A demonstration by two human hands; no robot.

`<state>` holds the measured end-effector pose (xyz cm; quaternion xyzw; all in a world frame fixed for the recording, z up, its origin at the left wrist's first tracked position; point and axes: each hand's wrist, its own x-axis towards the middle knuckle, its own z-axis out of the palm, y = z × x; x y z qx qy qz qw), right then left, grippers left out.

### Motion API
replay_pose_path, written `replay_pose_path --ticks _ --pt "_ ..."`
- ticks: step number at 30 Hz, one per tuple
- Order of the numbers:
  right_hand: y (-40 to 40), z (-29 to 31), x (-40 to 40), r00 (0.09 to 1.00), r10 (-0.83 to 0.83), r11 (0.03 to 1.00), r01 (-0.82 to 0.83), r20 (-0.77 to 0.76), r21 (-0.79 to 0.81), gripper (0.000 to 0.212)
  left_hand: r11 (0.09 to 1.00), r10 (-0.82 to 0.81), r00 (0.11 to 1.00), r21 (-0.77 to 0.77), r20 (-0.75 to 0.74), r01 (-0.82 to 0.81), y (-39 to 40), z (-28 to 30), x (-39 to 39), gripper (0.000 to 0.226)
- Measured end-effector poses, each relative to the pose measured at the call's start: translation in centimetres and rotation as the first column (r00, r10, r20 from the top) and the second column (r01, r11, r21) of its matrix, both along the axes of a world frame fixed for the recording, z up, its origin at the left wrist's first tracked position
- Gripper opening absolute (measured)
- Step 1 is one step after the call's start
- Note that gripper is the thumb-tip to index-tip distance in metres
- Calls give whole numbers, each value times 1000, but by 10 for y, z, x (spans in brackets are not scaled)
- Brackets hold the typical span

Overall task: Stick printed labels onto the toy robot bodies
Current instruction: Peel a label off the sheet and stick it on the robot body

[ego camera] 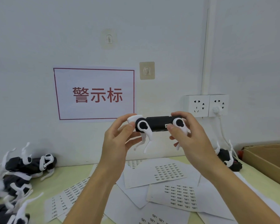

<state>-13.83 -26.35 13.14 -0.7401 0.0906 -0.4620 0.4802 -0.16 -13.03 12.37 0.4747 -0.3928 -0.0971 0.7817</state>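
Black and white toy robot [158,126] being held up in both hands while a small label [166,125] is being pressed onto its side
The left hand [120,139] is curling round the toy's white-capped end, and the right hand [187,135] is gripping the other end with its thumb lying on the label; a slipping thumb could be leaving the label crooked or creased, and a loosening grip could be dropping the toy onto the label sheets [168,173] spread on the table [71,175] below; a pile of toys [23,168] is crowding the left edge, another toy [228,157] and a cardboard box [268,160] are sitting at the right, leaving the middle over the sheets as the open room
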Motion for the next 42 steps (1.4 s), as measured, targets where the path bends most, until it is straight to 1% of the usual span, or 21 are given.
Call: replay_pose_path --ticks 1,3,4,5,8,9,12,14,19,22,24,27,29,31,34,37,40,42 --pt "0 1 0 1000 -9 1000 9 -2 -6 22 1000 -21 1000 16 -20 21 0 0 0 16" --pt "0 1 0 999 -26 999 25 -19 -37 27 997 -49 998 62 -40 51 1 1 0 23" --pt "0 1 0 999 -29 998 27 -28 -61 28 993 -32 999 113 7 31 1 1 0 27" --pt "1 1 0 999 -34 995 30 -39 -90 29 984 -12 996 177 89 -4 1 2 -1 30" --pt "1 2 0 993 -57 987 41 -103 -153 31 930 -9 946 350 323 -111 1 5 -3 43" --pt "1 3 -1 991 -55 987 35 -125 -158 31 907 -11 930 395 367 -145 1 6 -3 43" --pt "-2 7 -4 980 -43 984 8 -193 -179 34 862 -16 904 465 428 -205 3 6 -5 22" --pt "-2 9 -7 974 -47 980 2 -222 -197 36 857 -45 901 481 432 -188 3 5 -7 16" --pt "-2 12 -9 966 -71 977 17 -250 -214 36 882 -82 917 457 391 -116 0 6 -14 16" --pt "-3 13 -9 962 -64 979 8 -266 -204 36 889 -94 936 451 339 -75 0 7 -18 27" --pt "-5 13 -10 958 -53 981 -3 -281 -193 37 886 -105 952 461 287 -42 0 8 -17 29" --pt "-7 12 -11 950 -23 984 -33 -312 -173 37 868 -131 971 496 201 14 0 9 -15 24" --pt "-8 11 -12 943 10 986 -64 -334 -151 37 852 -127 978 523 163 24 1 10 -15 22" --pt "-10 12 -13 933 47 987 -98 -356 -125 37 836 -125 982 549 140 28 2 12 -15 14" --pt "-13 12 -17 910 89 984 -144 -406 -108 37 812 -139 978 583 153 24 3 12 -13 11" --pt "-14 13 -19 885 137 980 -186 -445 -69 27 794 -128 973 608 193 -16 3 10 -11 14" --pt "-16 14 -19 879 135 986 -167 -457 -30 18 785 -102 967 616 232 -65 2 8 -11 16" --pt "-16 16 -20 886 149 988 -148 -439 37 16 803 -78 969 591 235 -79 0 8 -11 18"
